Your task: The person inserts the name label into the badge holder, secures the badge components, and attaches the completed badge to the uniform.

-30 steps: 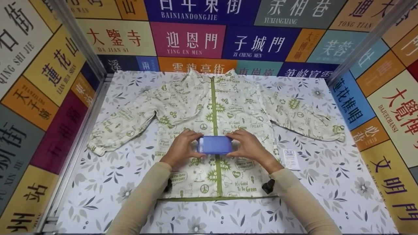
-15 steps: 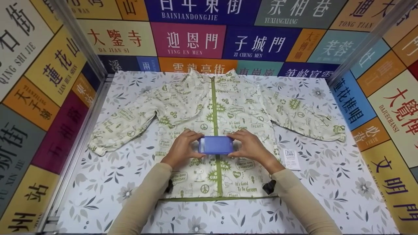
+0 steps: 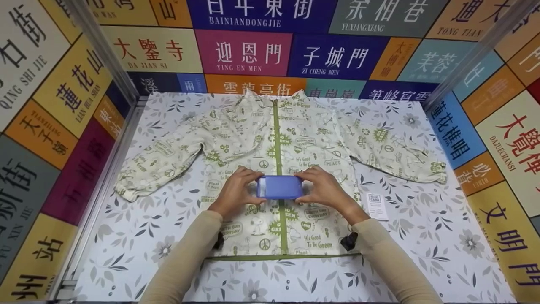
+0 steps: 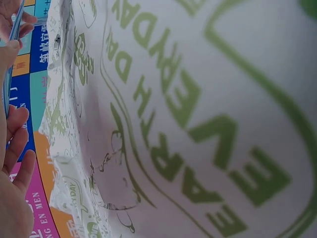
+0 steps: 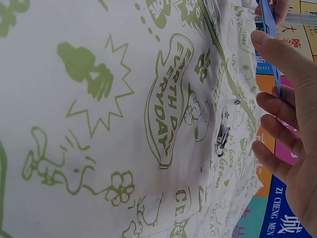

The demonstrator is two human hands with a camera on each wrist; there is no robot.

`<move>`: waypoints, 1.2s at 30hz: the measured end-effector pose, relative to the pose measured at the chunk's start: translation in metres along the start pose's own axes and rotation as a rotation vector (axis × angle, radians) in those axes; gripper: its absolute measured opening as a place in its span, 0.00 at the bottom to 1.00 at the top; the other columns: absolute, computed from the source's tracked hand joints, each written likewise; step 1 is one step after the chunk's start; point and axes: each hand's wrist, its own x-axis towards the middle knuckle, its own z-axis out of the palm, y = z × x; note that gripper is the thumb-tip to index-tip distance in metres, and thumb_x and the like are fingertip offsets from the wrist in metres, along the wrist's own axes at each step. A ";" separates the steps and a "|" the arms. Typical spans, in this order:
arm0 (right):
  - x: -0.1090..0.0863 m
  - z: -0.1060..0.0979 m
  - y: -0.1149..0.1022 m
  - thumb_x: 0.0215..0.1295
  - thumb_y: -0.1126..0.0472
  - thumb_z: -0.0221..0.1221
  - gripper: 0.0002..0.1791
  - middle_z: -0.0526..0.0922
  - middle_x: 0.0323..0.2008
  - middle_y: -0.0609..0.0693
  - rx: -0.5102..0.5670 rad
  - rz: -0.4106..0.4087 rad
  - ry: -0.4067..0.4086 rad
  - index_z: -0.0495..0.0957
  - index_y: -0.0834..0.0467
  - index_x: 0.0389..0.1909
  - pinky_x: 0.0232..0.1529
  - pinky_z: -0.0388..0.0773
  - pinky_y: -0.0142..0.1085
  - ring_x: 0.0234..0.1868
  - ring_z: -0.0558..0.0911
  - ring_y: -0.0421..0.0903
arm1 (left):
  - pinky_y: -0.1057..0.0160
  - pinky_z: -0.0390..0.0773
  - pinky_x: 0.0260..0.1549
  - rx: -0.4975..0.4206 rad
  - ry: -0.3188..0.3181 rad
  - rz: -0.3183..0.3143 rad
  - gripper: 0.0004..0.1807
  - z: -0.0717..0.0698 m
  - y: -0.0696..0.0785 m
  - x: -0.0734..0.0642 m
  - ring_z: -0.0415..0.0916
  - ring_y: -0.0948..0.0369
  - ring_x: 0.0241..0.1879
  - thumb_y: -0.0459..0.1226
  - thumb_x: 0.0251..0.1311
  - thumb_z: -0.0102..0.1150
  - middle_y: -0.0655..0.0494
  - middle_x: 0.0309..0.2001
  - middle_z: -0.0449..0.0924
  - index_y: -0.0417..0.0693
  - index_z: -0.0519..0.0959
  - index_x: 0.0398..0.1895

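Note:
A thin, flat blue rectangular thing (image 3: 280, 187), about phone-sized, is held level over the front of a jacket. My left hand (image 3: 236, 191) pinches its left end between thumb and fingers, and my right hand (image 3: 324, 191) pinches the right end the same way. A pale patch shows at its left end; what kind of thing it is I cannot tell. Seen from the right wrist, its thin blue edge (image 5: 271, 42) stands clear of the cloth. The cream jacket (image 3: 249, 160), printed in green, lies flat, sleeves spread to both sides and a green strip (image 3: 276, 139) down its middle.
Beneath the jacket is a white table covering (image 3: 164, 249) with grey flowers and leaves. A white paper tag (image 3: 376, 207) lies by the jacket's right side. Colourful lettered panels (image 3: 253, 52) wall in the back and both sides, with metal posts (image 3: 103, 46) at the corners.

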 end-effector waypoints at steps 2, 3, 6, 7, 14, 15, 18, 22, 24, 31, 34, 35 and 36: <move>0.000 0.000 0.001 0.36 0.43 0.79 0.45 0.86 0.51 0.49 0.002 -0.004 0.003 0.78 0.53 0.61 0.57 0.79 0.49 0.53 0.79 0.49 | 0.58 0.80 0.54 -0.010 -0.001 -0.007 0.43 0.000 0.000 0.000 0.74 0.59 0.49 0.49 0.31 0.84 0.56 0.47 0.84 0.48 0.80 0.58; -0.001 -0.001 0.001 0.36 0.43 0.79 0.45 0.86 0.51 0.49 0.002 -0.009 0.004 0.78 0.53 0.61 0.57 0.79 0.49 0.53 0.79 0.49 | 0.58 0.80 0.54 -0.011 0.000 -0.009 0.43 0.000 0.000 0.000 0.74 0.59 0.49 0.49 0.31 0.84 0.56 0.47 0.84 0.47 0.80 0.57; -0.001 -0.001 0.002 0.37 0.44 0.79 0.45 0.86 0.52 0.49 0.019 -0.010 0.009 0.79 0.53 0.60 0.58 0.78 0.49 0.53 0.79 0.50 | 0.57 0.80 0.53 0.005 0.007 0.003 0.43 0.000 -0.001 0.000 0.75 0.58 0.49 0.49 0.31 0.84 0.55 0.47 0.84 0.47 0.81 0.57; -0.002 -0.001 0.002 0.37 0.44 0.79 0.44 0.86 0.52 0.49 0.024 -0.007 0.009 0.79 0.54 0.60 0.58 0.78 0.50 0.54 0.79 0.50 | 0.57 0.80 0.53 0.011 0.010 0.010 0.43 0.000 -0.001 -0.001 0.75 0.57 0.49 0.49 0.31 0.84 0.55 0.47 0.85 0.47 0.81 0.57; -0.002 -0.002 0.003 0.37 0.45 0.80 0.44 0.86 0.51 0.50 0.035 -0.013 0.011 0.79 0.54 0.59 0.57 0.78 0.49 0.52 0.79 0.50 | 0.57 0.81 0.52 0.031 0.024 0.033 0.42 0.000 -0.003 -0.001 0.76 0.56 0.48 0.49 0.30 0.84 0.54 0.47 0.85 0.48 0.81 0.56; -0.002 -0.002 0.003 0.37 0.45 0.80 0.43 0.86 0.51 0.49 0.036 -0.017 0.013 0.79 0.54 0.59 0.57 0.78 0.49 0.52 0.79 0.50 | 0.57 0.81 0.52 0.032 0.025 0.033 0.42 0.000 -0.003 -0.001 0.76 0.56 0.48 0.49 0.30 0.84 0.54 0.47 0.85 0.48 0.81 0.56; -0.002 -0.002 0.005 0.37 0.45 0.80 0.43 0.86 0.50 0.49 0.034 -0.028 0.025 0.80 0.54 0.59 0.56 0.79 0.48 0.51 0.79 0.49 | 0.57 0.81 0.51 0.027 0.028 0.033 0.43 -0.001 -0.003 -0.002 0.75 0.57 0.48 0.50 0.30 0.84 0.53 0.46 0.85 0.48 0.81 0.57; -0.003 -0.003 0.007 0.36 0.45 0.80 0.44 0.86 0.50 0.48 0.033 -0.027 0.022 0.79 0.53 0.60 0.56 0.79 0.49 0.51 0.79 0.49 | 0.57 0.81 0.49 0.028 0.018 0.035 0.42 -0.003 -0.005 -0.003 0.75 0.57 0.47 0.51 0.33 0.83 0.54 0.45 0.85 0.48 0.81 0.57; -0.004 -0.004 0.009 0.36 0.46 0.80 0.44 0.86 0.51 0.48 0.040 -0.016 0.016 0.79 0.53 0.60 0.58 0.78 0.49 0.52 0.79 0.49 | 0.58 0.81 0.49 0.032 0.009 0.020 0.41 -0.004 -0.006 -0.004 0.74 0.58 0.47 0.51 0.34 0.82 0.55 0.46 0.85 0.48 0.81 0.57; -0.009 -0.007 0.015 0.36 0.47 0.80 0.44 0.86 0.50 0.47 0.046 -0.008 0.027 0.79 0.52 0.60 0.57 0.78 0.48 0.52 0.78 0.47 | 0.55 0.79 0.53 -0.014 0.006 -0.020 0.41 -0.010 -0.010 -0.007 0.75 0.58 0.49 0.49 0.33 0.83 0.56 0.47 0.85 0.49 0.81 0.57; -0.011 -0.008 0.017 0.37 0.46 0.80 0.44 0.86 0.51 0.48 0.053 -0.009 0.028 0.79 0.53 0.61 0.57 0.78 0.48 0.51 0.78 0.47 | 0.56 0.79 0.53 -0.021 -0.001 -0.021 0.41 -0.010 -0.012 -0.007 0.75 0.59 0.49 0.51 0.34 0.82 0.57 0.46 0.84 0.49 0.81 0.58; -0.011 -0.008 0.017 0.37 0.47 0.79 0.44 0.86 0.51 0.48 0.052 -0.005 0.027 0.78 0.53 0.61 0.56 0.79 0.48 0.51 0.78 0.47 | 0.57 0.80 0.53 -0.022 -0.002 -0.022 0.41 -0.010 -0.013 -0.007 0.75 0.59 0.49 0.51 0.35 0.82 0.57 0.46 0.84 0.49 0.81 0.58; -0.012 -0.008 0.018 0.37 0.47 0.79 0.44 0.86 0.51 0.48 0.050 0.003 0.025 0.78 0.53 0.61 0.56 0.79 0.48 0.51 0.78 0.48 | 0.57 0.80 0.52 -0.022 0.000 -0.023 0.41 -0.010 -0.014 -0.008 0.74 0.59 0.49 0.51 0.35 0.82 0.57 0.46 0.84 0.48 0.81 0.58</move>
